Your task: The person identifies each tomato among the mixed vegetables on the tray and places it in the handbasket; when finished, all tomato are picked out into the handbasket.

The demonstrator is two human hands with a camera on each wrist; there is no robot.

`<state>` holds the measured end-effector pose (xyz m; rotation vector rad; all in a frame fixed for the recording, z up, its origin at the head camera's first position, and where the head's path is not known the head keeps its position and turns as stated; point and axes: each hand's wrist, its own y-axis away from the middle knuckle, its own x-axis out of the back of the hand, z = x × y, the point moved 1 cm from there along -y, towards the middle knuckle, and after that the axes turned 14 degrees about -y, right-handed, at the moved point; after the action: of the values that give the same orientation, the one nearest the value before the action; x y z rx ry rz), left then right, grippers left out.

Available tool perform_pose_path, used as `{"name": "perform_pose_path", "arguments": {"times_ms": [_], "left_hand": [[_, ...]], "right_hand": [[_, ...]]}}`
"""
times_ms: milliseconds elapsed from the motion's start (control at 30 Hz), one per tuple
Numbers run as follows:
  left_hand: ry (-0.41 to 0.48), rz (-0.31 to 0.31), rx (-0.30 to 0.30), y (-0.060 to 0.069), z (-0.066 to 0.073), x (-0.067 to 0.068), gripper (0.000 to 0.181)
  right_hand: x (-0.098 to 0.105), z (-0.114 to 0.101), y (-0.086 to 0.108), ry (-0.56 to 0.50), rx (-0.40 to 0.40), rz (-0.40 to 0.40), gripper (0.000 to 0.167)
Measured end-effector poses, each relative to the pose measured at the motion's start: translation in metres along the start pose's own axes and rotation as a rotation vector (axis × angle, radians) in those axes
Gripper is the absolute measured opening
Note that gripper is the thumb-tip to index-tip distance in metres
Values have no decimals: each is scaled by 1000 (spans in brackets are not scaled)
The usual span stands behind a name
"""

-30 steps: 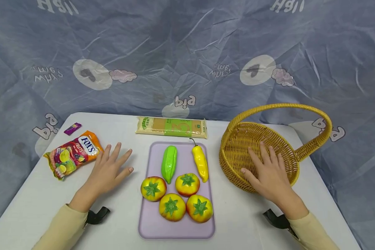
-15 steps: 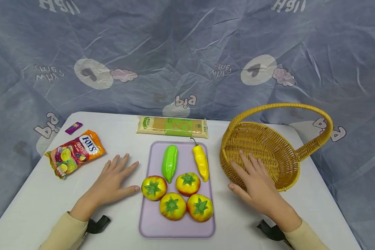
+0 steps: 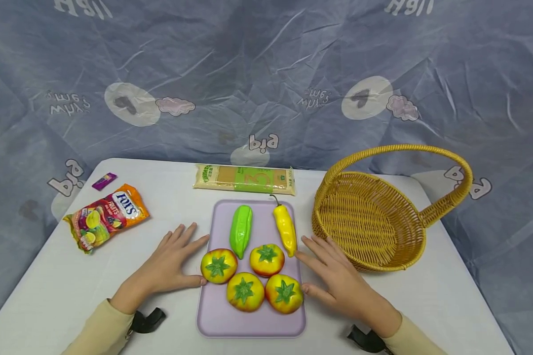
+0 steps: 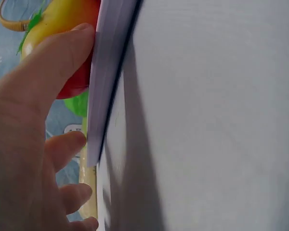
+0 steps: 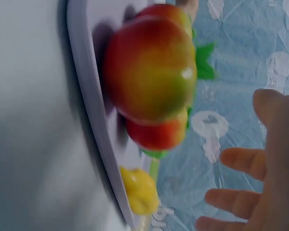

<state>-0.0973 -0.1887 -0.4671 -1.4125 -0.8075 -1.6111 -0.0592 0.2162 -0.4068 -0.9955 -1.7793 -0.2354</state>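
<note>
A lilac tray (image 3: 250, 327) holds several artificial red-and-yellow fruits with green leafy tops, like persimmons (image 3: 243, 292), a green ridged fruit or vegetable (image 3: 240, 231) and a yellow chili pepper (image 3: 285, 230). At the tray's left edge is my left hand (image 3: 169, 266), fingers spread; in the left wrist view its thumb (image 4: 62, 55) lies in front of a persimmon (image 4: 67, 17) by the rim. Whether it touches is unclear. My right hand (image 3: 339, 283) hovers by the right edge with fingers spread. Its fingers (image 5: 243, 161) are apart from the tray in the right wrist view. Neither hand holds anything.
A wicker basket (image 3: 364, 222) with a tall handle stands on the right, just beyond my right hand. A noodle packet (image 3: 244, 179) lies behind the tray. On the left are a Fox's candy bag (image 3: 108, 217) and a small purple sachet (image 3: 104, 181).
My right hand has moved left and nearer, from over the basket to the tray's right edge. My left hand has come right and nearer, from beside the candy bag to the tray's left edge.
</note>
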Motion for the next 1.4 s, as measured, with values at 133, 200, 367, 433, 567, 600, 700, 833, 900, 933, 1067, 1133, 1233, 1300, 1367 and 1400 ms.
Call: {"name": "perform_pose_path", "arguments": {"times_ms": [133, 200, 367, 433, 567, 600, 700, 833, 900, 933, 1067, 1133, 1233, 1300, 1367, 1400], "left_hand": [[20, -2, -9, -1, 3, -3, 93], [31, -7, -9, -2, 4, -4, 93], [51, -17, -2, -2, 5, -6, 93], [56, -15, 1, -2, 5, -7, 94], [66, -2, 2, -1, 5, -11, 94], [68, 1, 2, -1, 6, -12, 94], [72, 13, 6, 0, 6, -15, 93], [71, 31, 15, 0, 6, -17, 92], [69, 41, 19, 0, 6, -18, 91], [70, 46, 19, 0, 6, -18, 91], [68, 64, 20, 0, 6, -19, 91], [65, 74, 23, 0, 5, -20, 91], [61, 87, 25, 1, 5, -21, 91], [57, 93, 24, 1, 5, -22, 91], [54, 96, 22, 1, 5, -23, 91], [53, 97, 21, 0, 5, -24, 91]], "right_hand": [[-10, -2, 0, -39, 112, 33, 52], [-14, -3, 0, -63, 146, 42, 52], [-24, -4, 1, -149, 192, 34, 54], [-29, -4, 2, -180, 211, 29, 55], [-37, -3, 3, -248, 251, 32, 49], [-39, -3, 3, -272, 264, 38, 48], [-44, -1, 3, -340, 292, 56, 42], [-47, 0, 3, -396, 299, 67, 42], [-48, 0, 3, -414, 288, 66, 43], [-48, 0, 3, -422, 284, 64, 43], [-51, 1, 4, -465, 259, 54, 42], [-53, 0, 4, -487, 244, 50, 43], [-55, 0, 6, -508, 222, 45, 46], [-56, -1, 7, -520, 219, 37, 49], [-57, -2, 8, -525, 220, 31, 52], [-57, -3, 8, -525, 221, 29, 54]]}}
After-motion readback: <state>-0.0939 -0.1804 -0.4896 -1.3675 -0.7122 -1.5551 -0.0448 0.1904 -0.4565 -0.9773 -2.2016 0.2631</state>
